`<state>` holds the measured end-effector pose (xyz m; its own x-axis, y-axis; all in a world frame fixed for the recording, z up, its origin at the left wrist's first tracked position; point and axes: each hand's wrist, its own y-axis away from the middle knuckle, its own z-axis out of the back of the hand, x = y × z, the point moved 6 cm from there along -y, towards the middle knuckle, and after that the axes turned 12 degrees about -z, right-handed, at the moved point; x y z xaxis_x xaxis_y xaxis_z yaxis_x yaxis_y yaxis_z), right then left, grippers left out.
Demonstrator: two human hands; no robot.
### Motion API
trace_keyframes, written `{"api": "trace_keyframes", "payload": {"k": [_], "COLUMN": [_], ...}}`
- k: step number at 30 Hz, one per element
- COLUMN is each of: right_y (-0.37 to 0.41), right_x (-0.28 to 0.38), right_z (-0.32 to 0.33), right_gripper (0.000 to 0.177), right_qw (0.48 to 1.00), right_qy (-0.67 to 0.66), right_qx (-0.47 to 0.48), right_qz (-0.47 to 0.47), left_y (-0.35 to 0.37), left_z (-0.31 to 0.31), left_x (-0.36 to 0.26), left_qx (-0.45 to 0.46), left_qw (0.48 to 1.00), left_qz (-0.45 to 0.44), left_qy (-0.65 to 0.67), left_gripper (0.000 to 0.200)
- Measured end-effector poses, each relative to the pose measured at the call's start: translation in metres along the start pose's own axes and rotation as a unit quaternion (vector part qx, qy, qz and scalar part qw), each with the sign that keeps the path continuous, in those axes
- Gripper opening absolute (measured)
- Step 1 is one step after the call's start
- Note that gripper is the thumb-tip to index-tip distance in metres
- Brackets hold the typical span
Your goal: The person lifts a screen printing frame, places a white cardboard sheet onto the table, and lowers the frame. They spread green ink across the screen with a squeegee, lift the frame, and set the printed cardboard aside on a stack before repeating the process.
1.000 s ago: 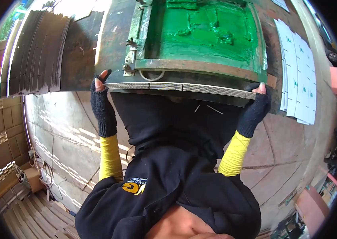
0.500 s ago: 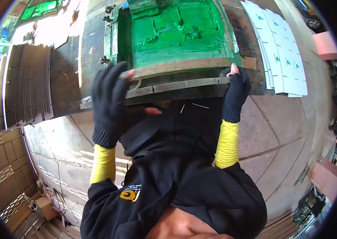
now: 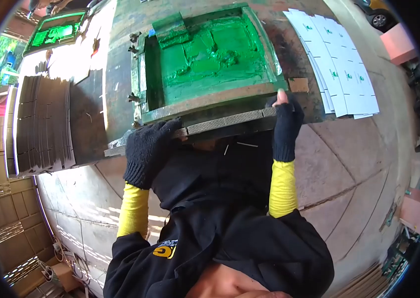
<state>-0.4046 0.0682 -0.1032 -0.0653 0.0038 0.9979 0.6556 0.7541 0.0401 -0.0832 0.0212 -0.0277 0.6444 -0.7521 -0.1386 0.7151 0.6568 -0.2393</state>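
Green ink lies thick inside a wooden screen frame (image 3: 210,97), which rests on a dark table. Along the table's near edge, in front of the frame, runs a stack of cardboard sheets (image 3: 225,121) seen edge-on. My left hand (image 3: 148,149), in a black fingerless glove, is closed on the left part of the stack, its fingertips mostly hidden. At the stack's right end my right hand (image 3: 288,119), gloved the same way, grips it with the thumb on top, beside the frame's near right corner.
Printed white sheets (image 3: 341,64) overlap at the table's right. Brown cardboard (image 3: 43,124) is stacked at the left. A smaller green frame (image 3: 56,32) lies at the far left, near another person's hand (image 3: 61,6). Metal clamps (image 3: 134,98) line the frame's left side.
My left hand has come down from above the stack and closed on it. My right hand stays at the right end. The view has shifted slightly.
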Motion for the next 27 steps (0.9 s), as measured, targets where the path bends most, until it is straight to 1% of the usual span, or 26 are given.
{"api": "trace_keyframes", "payload": {"k": [2, 3, 6, 7, 8, 9, 10, 11, 13, 14, 15, 18, 19, 20, 22, 23, 24, 26, 27], "right_y": [0.001, 0.003, 0.012, 0.014, 0.018, 0.023, 0.028, 0.034, 0.039, 0.04, 0.041, 0.039, 0.034, 0.026, 0.01, 0.004, 0.002, 0.004, 0.0], "right_x": [-0.001, 0.005, 0.04, 0.04, 0.039, 0.038, 0.038, 0.04, 0.026, 0.017, 0.017, 0.017, 0.012, 0.008, 0.021, 0.033, 0.045, 0.09, 0.11], "right_z": [0.015, 0.022, 0.035, 0.045, 0.056, 0.066, 0.072, 0.075, 0.086, 0.092, 0.096, 0.137, 0.163, 0.199, 0.264, 0.301, 0.337, 0.367, 0.377], "right_gripper": [0.033, 0.033, 0.039, 0.039, 0.042, 0.045, 0.049, 0.049, 0.052, 0.054, 0.054, 0.055, 0.052, 0.049, 0.045, 0.048, 0.052, 0.057, 0.057], "right_qw": [0.998, 0.998, 0.98, 0.98, 0.985, 0.977, 0.955, 0.955, 0.984, 0.986, 0.986, 0.992, 0.989, 0.983, 0.983, 0.978, 0.972, 0.967, 0.966], "right_qy": [0.007, 0.008, -0.11, -0.11, 0.001, 0.111, 0.219, 0.219, 0.163, 0.134, 0.136, 0.072, 0.086, 0.099, 0.011, 0.004, -0.003, 0.035, 0.033], "right_qx": [0.034, 0.037, 0.154, 0.156, 0.141, 0.122, 0.101, 0.1, 0.073, 0.06, 0.061, -0.093, -0.123, -0.153, -0.17, -0.191, -0.212, -0.226, -0.226], "right_qz": [0.044, 0.044, 0.062, 0.065, 0.101, 0.137, 0.17, 0.175, 0.01, -0.074, -0.073, -0.042, -0.014, 0.016, 0.066, 0.082, 0.098, 0.114, 0.118], "left_y": [-0.004, -0.007, -0.023, -0.026, -0.03, -0.034, -0.039, -0.045, -0.056, -0.06, -0.065, -0.083, -0.088, -0.095, -0.108, -0.112, -0.114, -0.108, -0.106], "left_z": [0.016, 0.027, 0.06, 0.066, 0.071, 0.075, 0.077, 0.08, 0.074, 0.07, 0.067, 0.059, 0.058, 0.067, 0.089, 0.08, 0.063, 0.014, -0.012], "left_x": [-0.007, -0.011, -0.021, -0.021, -0.021, -0.02, -0.021, -0.021, -0.025, -0.027, -0.029, -0.048, -0.054, -0.062, -0.072, -0.069, -0.054, -0.024, -0.026], "left_qx": [0.016, 0.015, 0.059, 0.056, 0.059, 0.062, 0.065, 0.06, 0.116, 0.145, 0.143, 0.108, 0.108, 0.029, -0.132, -0.135, -0.195, -0.309, -0.294], "left_qw": [1.0, 1.0, 0.997, 0.998, 0.996, 0.994, 0.991, 0.991, 0.983, 0.978, 0.978, 0.97, 0.97, 0.975, 0.964, 0.963, 0.95, 0.901, 0.923], "left_qz": [-0.018, -0.015, -0.014, -0.014, -0.015, -0.016, -0.019, -0.021, -0.03, -0.033, -0.032, -0.099, -0.097, -0.12, -0.17, -0.174, -0.132, -0.04, -0.051], "left_qy": [0.011, 0.012, 0.039, 0.038, 0.066, 0.093, 0.12, 0.118, 0.137, 0.146, 0.147, 0.195, 0.196, 0.185, 0.156, 0.156, 0.206, 0.301, 0.244], "left_gripper": [0.038, 0.038, 0.041, 0.041, 0.043, 0.046, 0.048, 0.048, 0.056, 0.06, 0.06, 0.052, 0.052, 0.055, 0.061, 0.061, 0.059, 0.054, 0.052]}}
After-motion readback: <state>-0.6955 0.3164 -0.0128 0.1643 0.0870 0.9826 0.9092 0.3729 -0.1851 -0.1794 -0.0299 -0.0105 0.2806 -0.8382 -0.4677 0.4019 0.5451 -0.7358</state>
